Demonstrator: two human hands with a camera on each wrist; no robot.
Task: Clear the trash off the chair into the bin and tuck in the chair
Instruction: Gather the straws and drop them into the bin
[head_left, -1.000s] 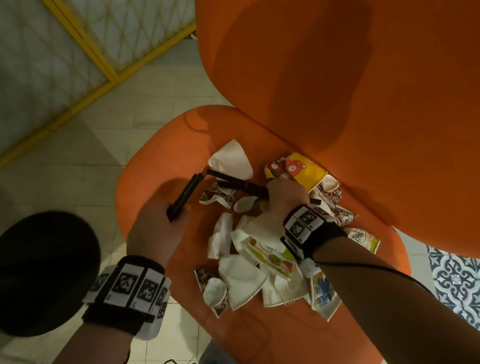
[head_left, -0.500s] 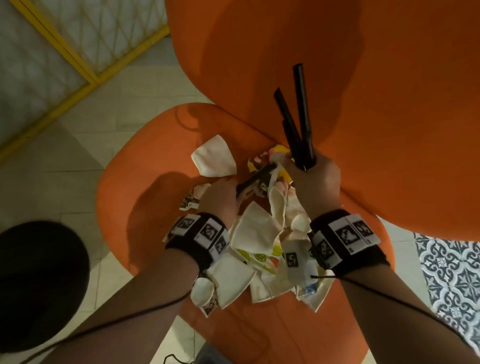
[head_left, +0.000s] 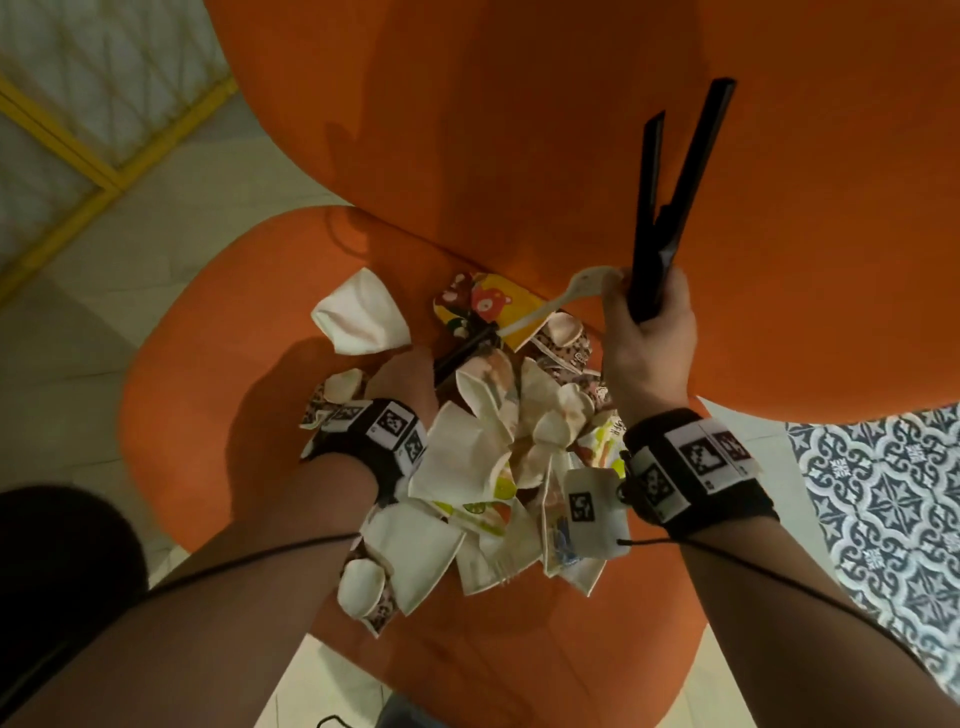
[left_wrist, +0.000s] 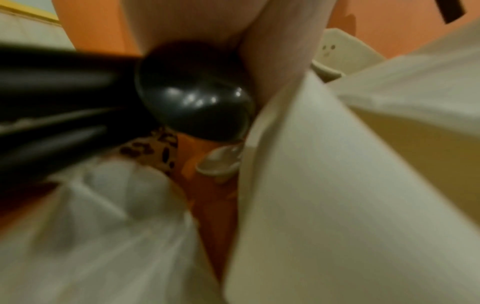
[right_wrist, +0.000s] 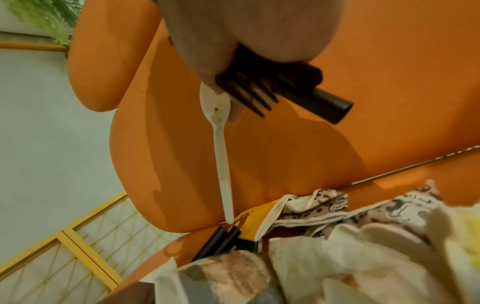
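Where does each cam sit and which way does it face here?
Head: worn on the head, looking down at the chair seat and crushed cups; both forearms, left hand and right hand show.
Left wrist: along the left hand, buried low in the cups; fingers on a black spoon.
Right wrist: along the right hand toward the chair back; fingers hold a black fork and white spoon.
Shared: head and right wrist both show the white spoon.
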